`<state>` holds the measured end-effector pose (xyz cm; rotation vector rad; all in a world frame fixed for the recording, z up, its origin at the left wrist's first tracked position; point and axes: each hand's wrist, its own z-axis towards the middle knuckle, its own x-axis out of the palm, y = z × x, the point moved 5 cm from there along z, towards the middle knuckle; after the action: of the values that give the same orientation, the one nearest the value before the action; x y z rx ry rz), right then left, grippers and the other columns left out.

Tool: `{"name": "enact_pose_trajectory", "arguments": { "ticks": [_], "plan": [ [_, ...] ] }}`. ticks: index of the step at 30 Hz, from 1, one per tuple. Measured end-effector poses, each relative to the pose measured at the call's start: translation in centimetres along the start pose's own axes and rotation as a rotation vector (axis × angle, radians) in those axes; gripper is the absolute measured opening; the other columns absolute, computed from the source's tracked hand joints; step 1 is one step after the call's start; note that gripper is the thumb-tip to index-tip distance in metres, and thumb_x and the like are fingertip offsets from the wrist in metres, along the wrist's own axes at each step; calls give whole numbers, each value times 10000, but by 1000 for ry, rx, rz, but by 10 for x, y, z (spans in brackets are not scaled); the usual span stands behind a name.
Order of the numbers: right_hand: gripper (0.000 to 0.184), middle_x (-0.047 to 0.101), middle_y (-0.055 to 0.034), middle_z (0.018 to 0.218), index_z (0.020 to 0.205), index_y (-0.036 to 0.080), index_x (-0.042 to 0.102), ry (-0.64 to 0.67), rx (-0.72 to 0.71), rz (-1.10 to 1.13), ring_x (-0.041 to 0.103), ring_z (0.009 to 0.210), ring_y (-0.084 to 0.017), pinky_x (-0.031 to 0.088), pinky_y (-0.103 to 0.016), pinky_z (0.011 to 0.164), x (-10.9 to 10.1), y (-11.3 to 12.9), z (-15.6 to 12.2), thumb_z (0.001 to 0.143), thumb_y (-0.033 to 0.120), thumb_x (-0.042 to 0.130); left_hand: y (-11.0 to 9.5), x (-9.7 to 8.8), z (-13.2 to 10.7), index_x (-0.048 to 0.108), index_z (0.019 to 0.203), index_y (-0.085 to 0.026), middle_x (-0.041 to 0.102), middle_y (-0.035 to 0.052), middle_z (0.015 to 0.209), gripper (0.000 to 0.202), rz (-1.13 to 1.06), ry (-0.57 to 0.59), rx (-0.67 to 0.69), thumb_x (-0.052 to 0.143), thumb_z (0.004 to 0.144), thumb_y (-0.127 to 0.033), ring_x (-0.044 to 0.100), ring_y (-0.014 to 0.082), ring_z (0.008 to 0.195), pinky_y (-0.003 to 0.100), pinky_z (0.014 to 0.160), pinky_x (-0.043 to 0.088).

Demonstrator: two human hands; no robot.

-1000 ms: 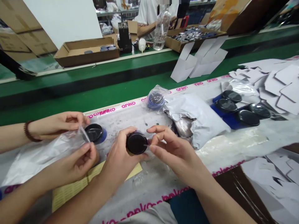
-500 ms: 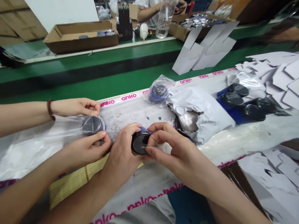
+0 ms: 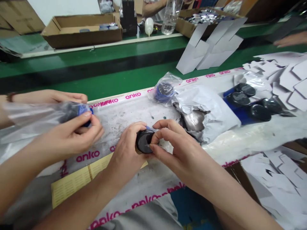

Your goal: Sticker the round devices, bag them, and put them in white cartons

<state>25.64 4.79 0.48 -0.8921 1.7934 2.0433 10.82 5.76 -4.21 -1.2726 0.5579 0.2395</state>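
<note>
At the centre of the frame, the left hand [image 3: 129,140] grips a black-lidded jar [image 3: 143,140]. The thumb and fingertips of the right hand [image 3: 176,143], at the right edge of the lid [image 3: 142,143] a second ago, have come in over its face, so the work now seems to be on that surface; whether they pinch anything, I cannot tell. At left, a co-worker's hands [image 3: 72,135] now have another jar [image 3: 84,109] inside a clear bag [image 3: 31,115].

- The held jar [image 3: 144,142] sat near, mid-scene.
- Right of it lay a bag [image 3: 217,107]; farther right, four jars [image 3: 260,113].
- A sheet [image 3: 72,186] lay near left.
- Far left stood a carton [image 3: 79,41] (discs [image 3: 113,27] inside), a bottle [image 3: 170,20] to its right.
</note>
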Motion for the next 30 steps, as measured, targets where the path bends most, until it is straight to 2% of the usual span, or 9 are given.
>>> {"name": "enact_pose_trajectory", "arguments": {
  "ticks": [4,10,14,20,26,30],
  "plan": [
    [148,573,-71,1134,838,217,583,-6,-7,-37,610,1009,-204,527,-358,903,-1,3,-1,927,105,547,-1,-2,0,475,1187,-345,653,-8,1306,596,7,-32,11,835,746,-165,657,271,1209,476,1028,573],
    [159,563,-62,1109,835,202,590,1,-4,-14,595,1003,-188,507,-350,927,-2,6,2,934,83,551,1,0,-1,480,1213,-311,651,31,1312,617,-4,-53,62,833,732,-150,646,255,1212,468,1038,549],
    [158,557,-57,1109,836,198,591,-1,6,-1,592,986,-182,500,-343,922,0,6,3,932,77,559,1,1,-1,482,1225,-306,649,33,1317,613,-6,-50,72,823,741,-148,638,235,1219,437,1046,535],
    [157,553,-51,1099,834,198,586,13,18,-5,590,994,-186,492,-354,940,0,5,1,922,71,560,1,1,-1,482,1229,-301,645,46,1323,607,-11,-46,72,825,748,-161,631,242,1228,448,1052,525],
    [136,540,-47,1158,854,215,588,46,46,35,574,1067,-195,474,-367,991,-2,4,-1,933,107,565,1,2,-1,485,1216,-301,648,41,1308,586,-19,-37,77,835,759,-193,632,231,1215,431,1039,528],
    [147,542,-47,1147,847,214,572,46,33,15,571,1068,-193,478,-352,960,-1,4,0,934,97,555,1,2,0,487,1217,-303,646,38,1313,605,-17,-31,65,840,744,-175,632,233,1212,432,1037,528]
  ]
}}
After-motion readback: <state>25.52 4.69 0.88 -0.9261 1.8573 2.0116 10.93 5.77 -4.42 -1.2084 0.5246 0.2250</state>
